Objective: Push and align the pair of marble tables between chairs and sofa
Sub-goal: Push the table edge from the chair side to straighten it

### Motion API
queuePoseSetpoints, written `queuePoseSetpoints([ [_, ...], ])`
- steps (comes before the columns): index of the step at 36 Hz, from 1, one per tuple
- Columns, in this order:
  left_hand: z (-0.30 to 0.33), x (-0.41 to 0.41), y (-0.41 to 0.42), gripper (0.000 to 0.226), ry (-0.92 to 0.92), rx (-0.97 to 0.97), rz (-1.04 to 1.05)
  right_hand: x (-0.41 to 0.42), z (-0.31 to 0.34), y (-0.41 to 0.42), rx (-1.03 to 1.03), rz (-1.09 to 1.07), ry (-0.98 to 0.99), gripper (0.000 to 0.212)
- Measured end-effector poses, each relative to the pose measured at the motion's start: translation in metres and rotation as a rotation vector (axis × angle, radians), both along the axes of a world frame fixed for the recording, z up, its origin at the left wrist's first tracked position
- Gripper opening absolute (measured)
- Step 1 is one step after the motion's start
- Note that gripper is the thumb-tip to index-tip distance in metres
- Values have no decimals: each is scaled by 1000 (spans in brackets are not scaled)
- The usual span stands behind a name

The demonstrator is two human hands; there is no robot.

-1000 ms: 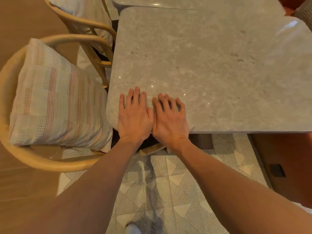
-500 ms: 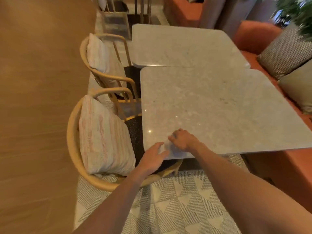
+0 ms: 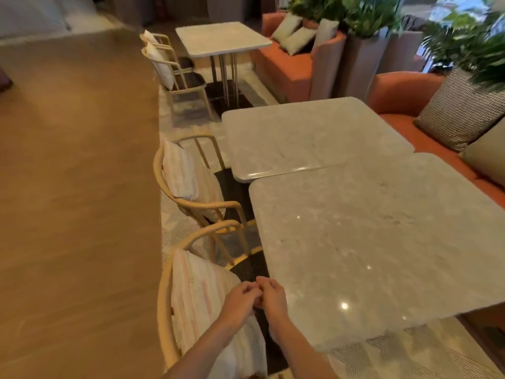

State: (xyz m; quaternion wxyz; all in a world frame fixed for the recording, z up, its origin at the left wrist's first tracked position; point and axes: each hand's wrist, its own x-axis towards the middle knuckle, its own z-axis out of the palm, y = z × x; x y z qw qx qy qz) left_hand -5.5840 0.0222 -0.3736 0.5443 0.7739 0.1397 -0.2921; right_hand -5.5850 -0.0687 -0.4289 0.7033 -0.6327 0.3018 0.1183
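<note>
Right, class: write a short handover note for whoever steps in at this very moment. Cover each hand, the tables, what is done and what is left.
Left hand: fingers loosely curled, holding nothing, off the table.
Right hand: the same, touching the left hand beside the near marble table, at its corner.
Tables: the near table meets the far marble table edge to edge, between the chairs and the orange sofa.
Done: tables pushed together.
Left: their chair-side edges look offset; nudge the near table into line.
</note>
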Motion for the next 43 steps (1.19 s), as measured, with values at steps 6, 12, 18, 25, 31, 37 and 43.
queuePoseSetpoints([
  [6, 11, 61, 31, 20, 65, -114, 89, 40, 17, 19, 155, -93, 57, 31],
  [12, 8, 120, 53, 18, 56, -207, -42, 75, 22, 33, 165, -316, 74, 25],
  [18, -18, 185, 82, 20, 43, -293, -175, 93, 18, 52, 29, -638, 102, 26],
  [25, -23, 219, 135, 23, 86, -238, -342, 64, 24, 99, -101, -835, 220, 26],
  [31, -16, 251, 131, 23, 106, -219, -377, 45, 38, 102, -142, -1003, 205, 24],
  [37, -16, 254, 99, 24, 168, -208, -481, 31, 28, 93, -52, -1179, 188, 28],
  [43, -31, 262, 62, 34, 329, -263, -496, 42, 3, 82, 188, -1310, 176, 27],
])
